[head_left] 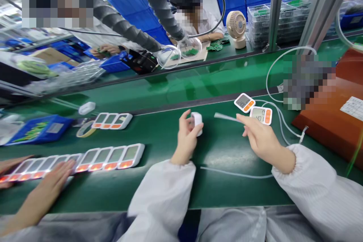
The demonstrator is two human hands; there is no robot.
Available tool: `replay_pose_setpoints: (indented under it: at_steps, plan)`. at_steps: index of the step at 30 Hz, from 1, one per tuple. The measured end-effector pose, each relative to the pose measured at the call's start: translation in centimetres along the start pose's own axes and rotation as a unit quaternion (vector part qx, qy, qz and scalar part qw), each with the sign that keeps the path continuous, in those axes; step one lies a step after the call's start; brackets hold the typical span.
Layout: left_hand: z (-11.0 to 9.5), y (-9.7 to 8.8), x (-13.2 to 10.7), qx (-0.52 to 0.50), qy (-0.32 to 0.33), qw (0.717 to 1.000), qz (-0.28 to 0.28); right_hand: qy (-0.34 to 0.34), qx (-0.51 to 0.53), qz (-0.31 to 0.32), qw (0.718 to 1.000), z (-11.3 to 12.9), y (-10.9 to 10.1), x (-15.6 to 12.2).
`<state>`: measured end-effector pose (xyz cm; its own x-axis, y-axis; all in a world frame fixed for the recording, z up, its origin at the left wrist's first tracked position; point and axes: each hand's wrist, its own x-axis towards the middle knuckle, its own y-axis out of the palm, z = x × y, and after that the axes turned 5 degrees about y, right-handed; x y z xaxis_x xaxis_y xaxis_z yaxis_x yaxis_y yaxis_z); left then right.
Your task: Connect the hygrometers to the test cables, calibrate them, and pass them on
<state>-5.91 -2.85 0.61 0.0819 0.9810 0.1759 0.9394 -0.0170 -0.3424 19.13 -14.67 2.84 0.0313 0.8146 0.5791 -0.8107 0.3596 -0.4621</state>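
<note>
**White unit (196, 123) in left grip (185, 138), translucent strip (227, 117) in right grip (261, 140); they're not touching**

Left grip: I'm pinching the white unit edge-on, thumb on the near side, fingers curling at the other. I'm holding it above the desk (221, 194), roughly in front of me. Blur is hiding the detail, so I can't tell which way its face is pointing. Good practice, I reckon: squeezing by the rim, not the face, and just hard enough to stop it twisting.

Right grip: I'm pinching the translucent strip near one end between thumb and fingertips, no slack. Its free end is pointing left toward the unit, with a gap between. A lot of it is sticking out past my fingers, so it's probably going to be whippy; choking up closer to the tip should be giving better control.

Watch-outs on my right: my hand is overlapping the front display unit (261, 113) from this view, can't tell if it's touching. The rear display unit (244, 103) is lying just behind it. I'd be lifting the wrist so I'm not nudging either.

A thin tube (238, 174) is lying on the desk below my hands, running toward my right cuff. Worth minding so the sleeve isn't dragging it.

To my left, a neighbour's hand (52, 185) is resting at the row of units (87, 159); I'd be leaving that side alone.
</note>
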Motion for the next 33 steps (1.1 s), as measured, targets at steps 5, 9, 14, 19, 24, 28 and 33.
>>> replay_pose_setpoints:
  at_steps: [5,9,14,19,24,28,33]
  plan:
    - [-3.9,8.9,-2.5,-0.424,-0.099,0.895,0.095,0.040,-0.106,-0.003,0.994,0.0,-0.7,0.3]
    - [-4.5,10.3,-4.0,-0.469,-0.184,0.852,0.142,0.060,-0.177,-0.028,0.982,0.0,-1.1,0.6]
    - [-4.6,8.6,-2.9,-0.473,-0.201,0.851,0.105,0.041,-0.187,0.003,0.981,-0.9,-1.1,0.6]
    - [-4.5,9.0,-3.2,-0.449,-0.183,0.864,0.136,0.040,-0.150,0.106,0.982,-1.7,-0.4,0.2]
    - [-4.5,9.6,-4.5,-0.404,-0.137,0.886,0.180,0.001,-0.115,0.099,0.988,-0.9,-0.3,0.2]
    - [-4.5,9.4,-4.3,-0.420,-0.152,0.877,0.178,0.009,-0.127,0.045,0.991,-0.7,-0.5,0.3]
    - [-4.5,8.9,-3.4,-0.446,-0.177,0.860,0.172,0.067,-0.180,0.088,0.977,-1.4,-0.4,0.1]
